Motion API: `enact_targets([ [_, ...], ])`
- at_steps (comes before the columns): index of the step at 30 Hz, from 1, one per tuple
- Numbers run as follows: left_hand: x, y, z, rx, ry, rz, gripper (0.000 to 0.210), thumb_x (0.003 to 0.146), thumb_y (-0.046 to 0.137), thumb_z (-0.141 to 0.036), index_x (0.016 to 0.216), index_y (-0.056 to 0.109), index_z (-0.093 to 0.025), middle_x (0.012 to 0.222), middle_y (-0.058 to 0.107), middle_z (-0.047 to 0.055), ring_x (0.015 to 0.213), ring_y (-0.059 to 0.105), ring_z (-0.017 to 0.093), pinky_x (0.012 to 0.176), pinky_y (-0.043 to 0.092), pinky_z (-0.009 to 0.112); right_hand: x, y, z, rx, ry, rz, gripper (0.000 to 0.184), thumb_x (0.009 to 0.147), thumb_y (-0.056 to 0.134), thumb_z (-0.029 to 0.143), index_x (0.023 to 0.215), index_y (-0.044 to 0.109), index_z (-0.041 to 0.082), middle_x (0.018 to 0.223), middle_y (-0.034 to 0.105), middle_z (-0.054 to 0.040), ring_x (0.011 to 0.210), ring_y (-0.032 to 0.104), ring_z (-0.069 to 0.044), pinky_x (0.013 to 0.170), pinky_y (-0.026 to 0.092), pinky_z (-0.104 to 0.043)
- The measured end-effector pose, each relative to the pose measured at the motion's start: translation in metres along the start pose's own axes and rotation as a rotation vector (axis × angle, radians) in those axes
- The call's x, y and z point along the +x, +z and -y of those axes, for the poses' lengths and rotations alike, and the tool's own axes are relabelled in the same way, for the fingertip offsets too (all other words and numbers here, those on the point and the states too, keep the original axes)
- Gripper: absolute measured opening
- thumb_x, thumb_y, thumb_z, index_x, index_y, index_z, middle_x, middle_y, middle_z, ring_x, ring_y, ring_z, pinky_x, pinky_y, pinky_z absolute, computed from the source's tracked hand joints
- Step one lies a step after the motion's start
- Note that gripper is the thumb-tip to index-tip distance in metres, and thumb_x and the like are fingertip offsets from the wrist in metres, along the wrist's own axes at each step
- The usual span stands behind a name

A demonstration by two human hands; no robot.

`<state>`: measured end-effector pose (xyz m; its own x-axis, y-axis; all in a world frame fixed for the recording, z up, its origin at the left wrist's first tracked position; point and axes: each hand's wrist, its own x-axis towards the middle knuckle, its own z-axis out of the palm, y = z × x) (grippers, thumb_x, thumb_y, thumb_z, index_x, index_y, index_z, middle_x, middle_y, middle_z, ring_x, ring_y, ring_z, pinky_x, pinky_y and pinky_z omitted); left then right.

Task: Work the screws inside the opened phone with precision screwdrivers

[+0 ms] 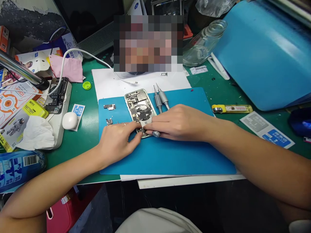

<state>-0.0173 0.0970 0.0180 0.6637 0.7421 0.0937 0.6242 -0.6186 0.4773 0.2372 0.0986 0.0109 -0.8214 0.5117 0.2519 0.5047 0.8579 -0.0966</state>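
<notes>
An opened phone (143, 111) lies on the blue mat (136, 158), its inner parts bared. At its lower left edge my left hand (118, 139) is closed, thumb and index finger on the phone. My right hand (179, 123) comes from the right, closed, its fingertips pinched over the phone's lower end; any small part between them is hidden. The grey butt of a screwdriver (156, 133) shows among its fingers. Two more grey screwdrivers (160, 98) lie just beyond this hand. Small phone parts (109, 106) sit on the mat to the left.
White paper (104, 84) lies behind the mat, with a white cable (85, 51) across it. On the left are a white earbud case (69, 120) and another opened phone (57, 95). A yellow cutter (232, 108) and a glass jar (204, 43) are to the right.
</notes>
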Motion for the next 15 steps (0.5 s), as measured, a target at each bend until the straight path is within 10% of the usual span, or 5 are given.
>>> enact_targets([
  [15, 0.0003, -0.0009, 0.0001, 0.008, -0.005, 0.031, 0.022, 0.101, 0.056, -0.030, 0.111, 0.075, -0.023, 0.061, 0.065, -0.003, 0.057, 0.063, 0.015, 0.057, 0.035, 0.027, 0.0035, -0.0021, 0.0007, 0.000, -0.039, -0.069, 0.024, 0.106, 0.047, 0.020, 0.100, 0.071, 0.021, 0.077, 0.074, 0.0006, 0.063, 0.063, -0.012, 0.050, 0.030, -0.029],
])
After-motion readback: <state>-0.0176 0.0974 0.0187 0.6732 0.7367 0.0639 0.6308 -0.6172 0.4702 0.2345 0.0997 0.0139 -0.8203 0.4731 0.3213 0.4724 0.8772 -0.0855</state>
